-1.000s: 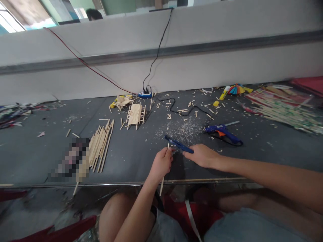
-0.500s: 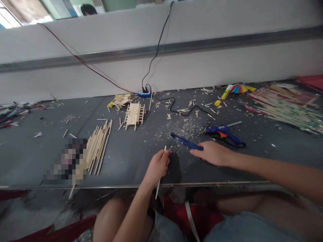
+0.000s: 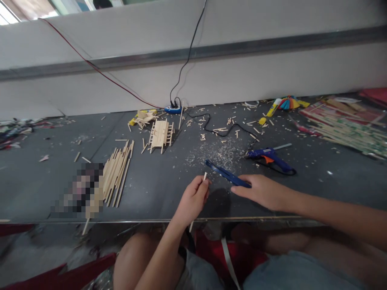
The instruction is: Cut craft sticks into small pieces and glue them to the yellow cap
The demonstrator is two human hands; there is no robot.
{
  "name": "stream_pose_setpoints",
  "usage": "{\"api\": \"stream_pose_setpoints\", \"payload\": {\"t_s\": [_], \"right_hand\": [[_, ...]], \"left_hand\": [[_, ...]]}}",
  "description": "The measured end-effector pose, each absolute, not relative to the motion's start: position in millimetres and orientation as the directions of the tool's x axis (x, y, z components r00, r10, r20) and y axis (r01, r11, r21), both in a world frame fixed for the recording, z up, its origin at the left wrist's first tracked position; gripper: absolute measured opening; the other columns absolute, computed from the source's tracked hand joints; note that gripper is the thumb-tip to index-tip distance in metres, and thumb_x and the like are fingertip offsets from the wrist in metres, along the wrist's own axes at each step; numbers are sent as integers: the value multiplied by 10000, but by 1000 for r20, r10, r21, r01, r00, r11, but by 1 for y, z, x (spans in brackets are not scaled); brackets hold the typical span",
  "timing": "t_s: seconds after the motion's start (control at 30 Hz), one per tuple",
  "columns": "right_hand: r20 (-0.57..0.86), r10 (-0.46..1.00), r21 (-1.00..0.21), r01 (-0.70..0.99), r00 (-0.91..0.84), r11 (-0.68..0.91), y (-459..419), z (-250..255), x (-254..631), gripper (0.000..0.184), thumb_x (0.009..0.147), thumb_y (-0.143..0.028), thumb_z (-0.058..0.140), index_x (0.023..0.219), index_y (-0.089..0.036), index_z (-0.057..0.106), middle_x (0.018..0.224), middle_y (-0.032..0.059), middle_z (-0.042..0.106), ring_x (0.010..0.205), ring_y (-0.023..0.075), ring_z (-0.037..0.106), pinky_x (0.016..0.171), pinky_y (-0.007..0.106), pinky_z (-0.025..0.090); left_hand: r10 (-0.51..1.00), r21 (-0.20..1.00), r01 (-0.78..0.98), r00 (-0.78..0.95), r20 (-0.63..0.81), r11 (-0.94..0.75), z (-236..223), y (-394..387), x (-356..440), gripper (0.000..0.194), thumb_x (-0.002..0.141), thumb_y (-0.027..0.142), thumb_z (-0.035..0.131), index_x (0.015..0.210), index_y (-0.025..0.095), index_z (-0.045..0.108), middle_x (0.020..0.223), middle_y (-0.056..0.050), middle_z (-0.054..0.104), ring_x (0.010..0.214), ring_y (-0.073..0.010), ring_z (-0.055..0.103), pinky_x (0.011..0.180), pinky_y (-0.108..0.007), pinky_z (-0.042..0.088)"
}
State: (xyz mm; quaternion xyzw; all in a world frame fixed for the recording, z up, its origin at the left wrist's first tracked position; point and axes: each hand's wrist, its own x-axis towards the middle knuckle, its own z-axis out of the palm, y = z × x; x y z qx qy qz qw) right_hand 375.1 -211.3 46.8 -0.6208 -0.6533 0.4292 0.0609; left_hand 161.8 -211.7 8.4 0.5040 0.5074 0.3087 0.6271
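My left hand (image 3: 196, 194) is closed around a thin wooden stick (image 3: 205, 176). The stick's pale tip pokes out above the thumb, and its lower end hangs past the table edge. In my right hand (image 3: 262, 190) is a long, narrow blue hand tool (image 3: 226, 173) with a blunt dark tip; its exact kind I cannot make out. The tool points up and left, its tip just above the stick's end and apart from it. Beyond the right hand lies a blue glue gun (image 3: 269, 156) with an orange trigger.
A bundle of wooden sticks (image 3: 116, 173) lies on the left of the grey table (image 3: 157, 189). Behind it stands a small stick-built model (image 3: 159, 135). A blue power socket (image 3: 173, 109) with cables sits by the wall. Scraps (image 3: 222, 155) litter the middle; more sticks (image 3: 350, 127) are piled right.
My left hand, with the stick, has shifted right and slightly up, closer to the blue tool. My right hand has moved slightly right and down.
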Motion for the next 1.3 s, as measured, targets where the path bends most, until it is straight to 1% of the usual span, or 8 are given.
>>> {"api": "stream_pose_setpoints", "payload": {"t_s": [0.07,0.17,0.33,0.4,0.57,0.87,1.03,1.3], "right_hand": [[-406,885,-639,763,-229,-96,-217,52,372,365,785,-508,530,944,-210,668,857,68,706,800,256,631,691,300,440],[-337,909,-615,789,-245,-16,-222,53,368,374,781,-482,548,1025,-217,647,938,75,696,843,258,627,738,313,439],[-277,927,-536,841,-252,68,-226,48,366,440,770,-518,553,1094,-225,606,1070,82,656,907,263,612,761,330,435],[-270,926,-522,849,-263,89,-227,48,365,450,778,-526,539,1102,-219,597,1081,84,648,916,263,608,755,333,435],[-272,925,-511,855,-265,95,-228,52,364,421,794,-515,523,1093,-225,585,1026,65,654,893,248,606,736,322,425],[-285,922,-498,862,-263,92,-225,54,358,332,787,-495,535,963,-219,594,923,37,655,835,225,598,685,296,402],[-266,925,-495,861,-273,112,-224,52,359,317,785,-497,540,939,-223,583,896,27,652,809,213,593,672,289,389],[-236,923,-468,868,-304,166,-221,47,360,311,807,-517,496,823,-214,563,802,23,629,735,190,576,613,272,356]], "left_hand": [[908,959,124,312,-282,255,10,-214,161,262,878,429,403,896,186,502,580,67,376,435,-45,285,409,-156,248],[918,970,141,319,-234,198,10,-216,159,279,885,423,404,947,182,528,599,57,389,460,-53,301,432,-169,262],[934,971,199,305,-188,130,5,-216,156,295,891,429,401,765,172,471,591,50,390,489,-60,329,469,-180,279],[937,967,231,301,-177,108,4,-217,155,306,894,432,396,746,172,458,595,47,399,500,-63,338,477,-181,277],[943,958,283,303,-135,46,7,-218,153,306,903,419,389,742,169,460,609,45,412,532,-65,351,513,-184,289],[949,939,339,311,-55,-56,13,-219,152,310,914,375,387,691,166,441,613,46,426,591,-73,381,579,-194,311],[948,938,343,314,-59,-56,14,-219,152,315,911,378,390,683,166,440,611,47,421,586,-73,379,574,-192,311],[951,941,337,300,-81,-26,11,-218,152,310,904,396,392,699,169,444,583,55,367,549,-72,332,540,-195,286]]}}
